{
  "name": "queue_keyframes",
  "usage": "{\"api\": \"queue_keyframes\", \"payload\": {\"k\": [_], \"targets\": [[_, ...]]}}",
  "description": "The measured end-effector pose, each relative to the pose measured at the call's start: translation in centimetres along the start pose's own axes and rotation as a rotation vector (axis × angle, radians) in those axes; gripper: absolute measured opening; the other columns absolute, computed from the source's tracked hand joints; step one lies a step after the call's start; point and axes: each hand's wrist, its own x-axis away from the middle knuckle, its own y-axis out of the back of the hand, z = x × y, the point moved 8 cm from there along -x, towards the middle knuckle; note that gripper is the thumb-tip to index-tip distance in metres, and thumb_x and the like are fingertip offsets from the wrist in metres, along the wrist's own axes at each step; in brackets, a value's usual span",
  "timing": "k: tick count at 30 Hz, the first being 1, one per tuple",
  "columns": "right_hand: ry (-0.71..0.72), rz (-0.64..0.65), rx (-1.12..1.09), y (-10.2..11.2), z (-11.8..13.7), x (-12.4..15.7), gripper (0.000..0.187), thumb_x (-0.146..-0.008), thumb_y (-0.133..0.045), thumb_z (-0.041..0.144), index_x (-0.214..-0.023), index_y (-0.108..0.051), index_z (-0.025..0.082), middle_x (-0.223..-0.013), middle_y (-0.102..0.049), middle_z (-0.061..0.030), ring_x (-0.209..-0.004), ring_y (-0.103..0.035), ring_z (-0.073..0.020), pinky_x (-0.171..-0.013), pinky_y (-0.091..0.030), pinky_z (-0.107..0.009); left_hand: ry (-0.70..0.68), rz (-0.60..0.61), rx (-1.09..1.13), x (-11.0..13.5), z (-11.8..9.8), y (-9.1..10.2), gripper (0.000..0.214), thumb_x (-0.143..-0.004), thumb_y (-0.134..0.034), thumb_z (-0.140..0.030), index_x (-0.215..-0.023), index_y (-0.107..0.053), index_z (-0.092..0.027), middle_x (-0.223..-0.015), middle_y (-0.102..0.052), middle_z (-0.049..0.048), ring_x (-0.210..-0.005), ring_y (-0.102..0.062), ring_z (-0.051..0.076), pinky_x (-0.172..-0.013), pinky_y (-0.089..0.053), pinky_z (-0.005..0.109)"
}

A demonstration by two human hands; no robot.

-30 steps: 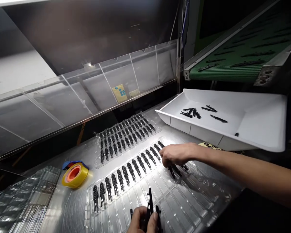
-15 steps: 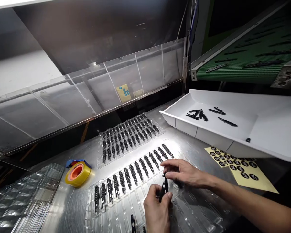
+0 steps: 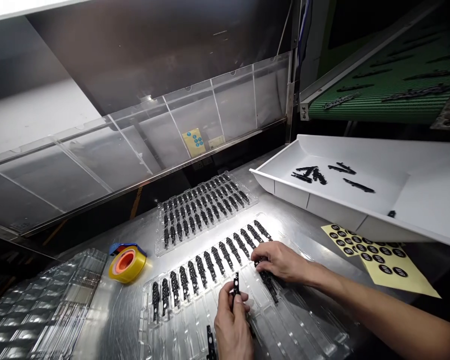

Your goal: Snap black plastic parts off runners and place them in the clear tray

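My left hand [image 3: 232,320] is closed around a slim black perforated part [image 3: 236,284], whose upper end sticks up between thumb and fingers. To its right, my right hand [image 3: 281,262] has its fingers bent together on another black perforated part [image 3: 270,287], which lies along a slot of the clear plastic tray [image 3: 195,325]; the fingertips partly hide it. A row of similar parts [image 3: 193,277] fills the upper slots of this tray. One more black part [image 3: 210,342] lies left of my left hand, partly cut off by the frame edge.
Behind stands a second clear tray [image 3: 161,247] with rows of black parts. At left are a yellow tape roll [image 3: 129,265] and stacked clear trays [image 3: 75,295]. At right are a white bin [image 3: 382,175] with loose parts, sticker sheets [image 3: 408,277] and a green conveyor [image 3: 360,107].
My hands have moved apart. The left carried its black part left and tilted it upright; the right moved from that part's upper end onto a part in the tray. The view shifted slightly.
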Motion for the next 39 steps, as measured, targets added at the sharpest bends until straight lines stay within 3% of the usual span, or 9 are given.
{"api": "queue_keyframes", "payload": {"k": [5, 8, 10, 14, 17, 22, 27, 33, 39], "targets": [[0.204, -0.079, 0.349, -1.3, 1.0, 0.3, 0.011, -0.089, -0.059, 0.021, -0.089, -0.069, 0.015, -0.091, -0.065, -0.0068, -0.085, -0.056, -0.0198, -0.076, -0.044, -0.033, -0.091, 0.074, -0.154, 0.0, -2.3, -0.6, 0.026, -0.087, -0.043, -0.044, -0.092, -0.054, -0.022, -0.085, -0.066, 0.0041, -0.078, -0.060, 0.019, -0.073, -0.044, 0.032], [0.226, -0.097, 0.336, -0.9, 1.2, 0.9, 0.018, -0.094, -0.051, 0.022, -0.091, -0.068, 0.016, -0.091, -0.064, -0.0065, -0.086, -0.055, -0.0185, -0.076, -0.044, -0.032, -0.221, 0.060, -0.281, -0.1, -3.7, -0.4, 0.025, -0.084, -0.047, -0.039, -0.093, -0.062, -0.021, -0.093, -0.064, 0.0056, -0.087, -0.059, 0.021, -0.081, -0.043, 0.035], [0.226, -0.059, 0.299, -0.7, 1.3, 1.5, 0.015, -0.092, -0.055, 0.022, -0.098, -0.067, 0.017, -0.096, -0.064, -0.0064, -0.089, -0.055, -0.0188, -0.079, -0.045, -0.032, -0.282, 0.056, -0.292, -0.2, -4.2, -0.2, 0.027, -0.084, -0.047, -0.035, -0.099, -0.065, -0.021, -0.099, -0.063, 0.0073, -0.095, -0.058, 0.023, -0.087, -0.042, 0.036], [0.212, 0.079, 0.309, -1.4, 1.4, 2.7, 0.017, -0.083, -0.068, 0.026, -0.099, -0.067, 0.020, -0.105, -0.063, -0.0065, -0.097, -0.055, -0.0230, -0.085, -0.044, -0.038, -0.238, 0.051, -0.308, -0.4, -4.2, 0.6, 0.030, -0.084, -0.048, -0.031, -0.106, -0.063, -0.018, -0.096, -0.064, 0.0076, -0.091, -0.059, 0.022, -0.085, -0.043, 0.036], [0.210, 0.030, 0.274, -1.0, 1.8, 3.2, 0.018, -0.085, -0.063, 0.019, -0.102, -0.067, 0.019, -0.106, -0.063, -0.0077, -0.100, -0.054, -0.0228, -0.088, -0.044, -0.038, -0.264, 0.112, -0.422, -0.4, -5.4, 0.4, 0.023, -0.083, -0.046, -0.021, -0.094, -0.065, -0.019, -0.089, -0.066, 0.0062, -0.085, -0.059, 0.021, -0.079, -0.043, 0.034], [0.182, -0.027, 0.221, -0.7, 2.4, 4.0, 0.019, -0.087, -0.058, 0.017, -0.105, -0.066, 0.017, -0.105, -0.064, -0.0079, -0.098, -0.055, -0.0215, -0.086, -0.045, -0.036, -0.436, 0.332, -0.745, -1.1, -8.1, -1.7, 0.037, -0.080, -0.036, -0.008, -0.080, -0.072, -0.021, -0.085, -0.066, 0.0080, -0.080, -0.059, 0.021, -0.069, -0.041, 0.032], [0.119, 0.003, 0.310, -1.7, 1.8, 4.4, 0.020, -0.081, -0.064, 0.013, -0.099, -0.068, 0.019, -0.105, -0.064, -0.0060, -0.096, -0.055, -0.0222, -0.085, -0.044, -0.037, -0.510, 0.501, -0.803, -2.8, -9.1, -4.9, 0.032, -0.071, -0.048, -0.006, -0.086, -0.071, -0.022, -0.089, -0.065, 0.0052, -0.078, -0.059, 0.018, -0.066, -0.041, 0.028], [0.135, -0.052, 0.332, -1.7, 2.0, 4.5, 0.018, -0.082, -0.060, 0.011, -0.097, -0.068, 0.018, -0.105, -0.064, -0.0062, -0.095, -0.053, -0.0220, -0.086, -0.044, -0.038, -0.544, 0.337, -0.801, -2.3, -8.2, -5.3, 0.048, -0.065, -0.047, -0.002, -0.109, -0.059, -0.017, -0.112, -0.054, 0.0093, -0.100, -0.051, 0.021, -0.081, -0.042, 0.030], [0.214, -0.064, 0.386, -1.8, 2.4, 3.9, 0.023, -0.081, -0.061, 0.011, -0.100, -0.067, 0.022, -0.110, -0.065, -0.0022, -0.104, -0.050, -0.0234, -0.092, -0.040, -0.041, -0.553, 0.275, -0.758, -1.5, -6.3, -5.0, 0.039, -0.066, -0.051, -0.005, -0.100, -0.065, -0.019, -0.107, -0.063, 0.0050, -0.105, -0.049, 0.022, -0.093, -0.040, 0.033]]}}
